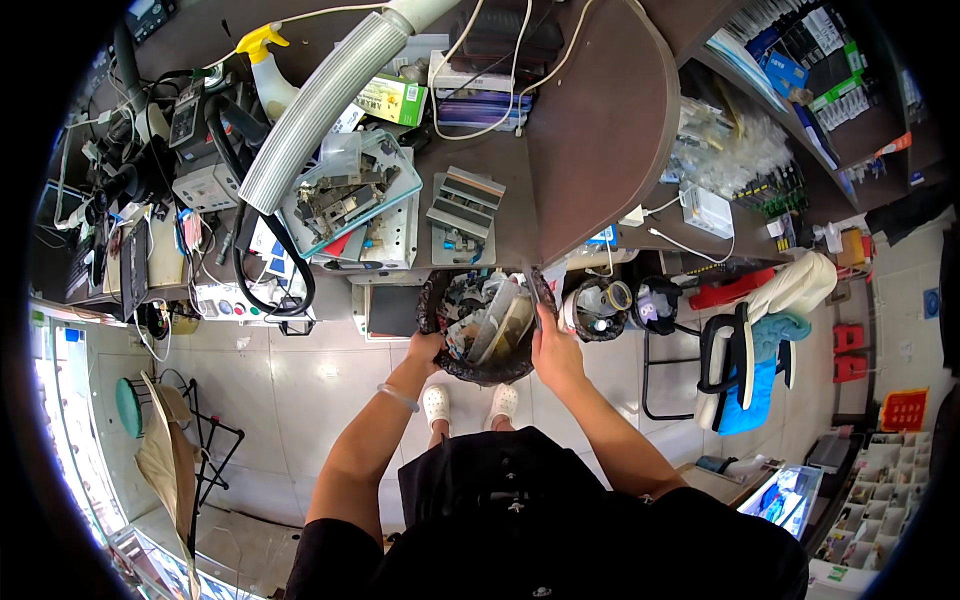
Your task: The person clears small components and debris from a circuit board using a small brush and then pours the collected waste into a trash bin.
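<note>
A round trash bin lined with a black bag (428, 312) stands in front of me at the desk's edge, above my feet. Clear plastic packaging (505, 312) and other mixed scraps fill it. My left hand (426, 349) grips the bin's near left rim, its fingertips partly hidden by the bag. At the right rim, my right hand (556, 352) is closed around a thin, flat, dark strip-like thing (543, 290) that stands nearly edge-on along the bin; its exact kind does not show.
On the desk lie a clear tray of metal parts (345, 195), a grey metal fixture (466, 203) and a spray bottle (268, 75). A ribbed hose (320, 110) arches over them. Right of the bin are a second bin (597, 308) and a chair (735, 370).
</note>
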A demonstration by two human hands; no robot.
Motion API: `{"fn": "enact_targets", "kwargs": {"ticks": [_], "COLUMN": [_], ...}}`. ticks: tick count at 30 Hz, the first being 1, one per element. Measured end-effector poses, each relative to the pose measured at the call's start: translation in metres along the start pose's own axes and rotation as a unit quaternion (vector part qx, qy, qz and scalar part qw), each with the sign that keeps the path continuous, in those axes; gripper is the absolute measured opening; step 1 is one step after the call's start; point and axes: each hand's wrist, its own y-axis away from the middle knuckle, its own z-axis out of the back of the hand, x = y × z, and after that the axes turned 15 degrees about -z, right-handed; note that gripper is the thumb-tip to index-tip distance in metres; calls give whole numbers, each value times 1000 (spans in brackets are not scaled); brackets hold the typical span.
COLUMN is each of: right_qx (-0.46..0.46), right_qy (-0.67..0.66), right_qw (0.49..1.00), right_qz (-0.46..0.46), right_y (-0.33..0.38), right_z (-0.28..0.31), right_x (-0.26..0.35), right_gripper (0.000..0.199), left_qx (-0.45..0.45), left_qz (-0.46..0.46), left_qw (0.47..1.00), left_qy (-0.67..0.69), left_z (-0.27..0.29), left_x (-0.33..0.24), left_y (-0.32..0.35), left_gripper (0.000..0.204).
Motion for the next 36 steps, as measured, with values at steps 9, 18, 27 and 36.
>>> {"fn": "enact_targets", "kwargs": {"ticks": [9, 18, 27, 36], "right_qx": [8, 106, 1, 28], "right_qy": [43, 98, 104, 37], "right_qw": [996, 988, 994, 999], "right_qz": [-72, -61, -14, 17], "right_y": [-134, -29, -68, 28], "right_z": [3, 22, 4, -23], "right_x": [65, 45, 7, -23], "right_gripper": [52, 55, 62, 59], "left_qx": [-27, -13, -29, -23], "left_qz": [0, 1, 0, -12], "left_qw": [1000, 998, 1000, 998], "left_qy": [3, 65, 7, 53], "left_z": [-11, 11, -5, 1], "left_x": [6, 25, 12, 22], "left_y": [8, -21, -5, -8], "left_gripper": [35, 36, 34, 30]}}
